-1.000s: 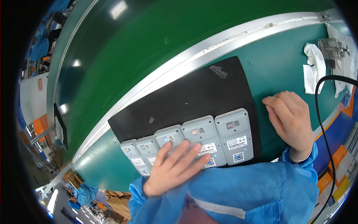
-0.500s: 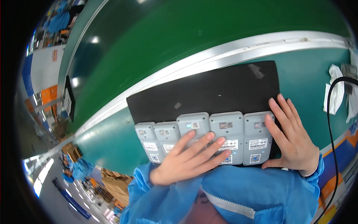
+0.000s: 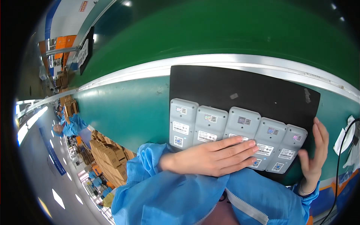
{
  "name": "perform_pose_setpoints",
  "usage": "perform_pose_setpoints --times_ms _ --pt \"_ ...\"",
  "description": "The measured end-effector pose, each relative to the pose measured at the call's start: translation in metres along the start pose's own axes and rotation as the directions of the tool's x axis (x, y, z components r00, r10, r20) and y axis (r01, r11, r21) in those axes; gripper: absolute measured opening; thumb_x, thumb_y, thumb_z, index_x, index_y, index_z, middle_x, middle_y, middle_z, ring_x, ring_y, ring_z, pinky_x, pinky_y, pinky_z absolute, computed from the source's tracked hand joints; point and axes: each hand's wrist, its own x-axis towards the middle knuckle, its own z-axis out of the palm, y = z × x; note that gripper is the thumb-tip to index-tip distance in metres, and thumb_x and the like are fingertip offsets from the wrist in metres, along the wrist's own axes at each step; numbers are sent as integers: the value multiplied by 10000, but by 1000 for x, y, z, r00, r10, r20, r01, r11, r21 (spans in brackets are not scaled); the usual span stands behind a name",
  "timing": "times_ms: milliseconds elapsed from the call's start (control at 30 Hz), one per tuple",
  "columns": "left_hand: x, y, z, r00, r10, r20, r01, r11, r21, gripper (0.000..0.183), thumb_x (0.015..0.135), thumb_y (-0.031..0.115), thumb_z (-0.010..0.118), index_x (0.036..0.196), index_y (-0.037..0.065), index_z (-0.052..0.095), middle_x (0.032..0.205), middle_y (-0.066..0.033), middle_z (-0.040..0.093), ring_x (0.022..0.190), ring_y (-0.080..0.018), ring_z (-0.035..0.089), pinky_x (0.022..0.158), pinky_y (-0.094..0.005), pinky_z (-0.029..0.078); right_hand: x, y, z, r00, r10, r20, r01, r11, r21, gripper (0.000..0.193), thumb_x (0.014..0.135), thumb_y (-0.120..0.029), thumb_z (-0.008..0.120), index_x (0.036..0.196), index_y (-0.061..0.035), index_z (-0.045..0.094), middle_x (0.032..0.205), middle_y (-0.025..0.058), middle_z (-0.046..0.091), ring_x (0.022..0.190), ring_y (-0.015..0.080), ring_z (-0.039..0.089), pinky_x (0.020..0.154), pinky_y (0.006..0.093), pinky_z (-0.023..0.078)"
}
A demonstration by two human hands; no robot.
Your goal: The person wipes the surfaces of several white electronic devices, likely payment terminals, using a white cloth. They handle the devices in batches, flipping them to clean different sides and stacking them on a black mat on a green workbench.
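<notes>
Several grey, flat plastic devices point(image 3: 183, 117) with rounded corners lie side by side in a row, label side up, on a black mat point(image 3: 255, 81). Each bears a small shiny sticker, and white labels show on those not covered. My left hand point(image 3: 217, 158) lies flat across the lower part of the middle devices, fingers stretched out, hiding some of their labels. Beside the right end of the row, my right hand point(image 3: 314, 155) is at the mat's right edge. Its fingers are extended and its thumb is apart, near the last device; nothing shows in its grasp.
The mat sits on a green bench point(image 3: 123, 108), against a pale metal rail point(image 3: 150, 73); a darker green surface point(image 3: 210, 35) runs beyond. White wrappers point(image 3: 343, 137) and a black cable point(image 3: 338, 165) are at the right. Cardboard boxes point(image 3: 107, 153) and a co-worker point(image 3: 75, 125) appear at left.
The view has turned, so mat and devices appear rotated clockwise and farther right. My left hand still lies on the middle devices; my right hand remains by the right end, its fingers closer together.
</notes>
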Motion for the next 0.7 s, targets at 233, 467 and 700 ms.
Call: perform_pose_setpoints --times_ms 233,467,700 --pt "-60 -23 -3 992 12 -126 -11 1000 15 320 966 165 596 1271 156 694 1366 -3 640 1275 -167 605 1136 -346 452 10 13 6 986 89 -140 -99 993 -64 322 910 1 595 1224 50 644 1232 219 648 1141 356 607 1013 420 449" --pt "-76 -37 8 974 -12 -225 8 1000 -20 290 971 235 623 1238 160 706 1320 -8 662 1225 -172 631 1064 -322 493 25 19 25 916 288 -280 -277 958 78 251 977 17 551 1209 46 644 1107 102 593 992 174 567 905 276 444" --pt "-130 -62 12 898 -307 -316 276 951 -138 880 706 763 737 1282 103 654 1247 -60 580 1132 -271 575 973 -461 445 19 33 32 869 272 -413 -274 960 55 225 1027 -25 542 1221 29 642 1222 123 610 1142 197 583 982 294 450"
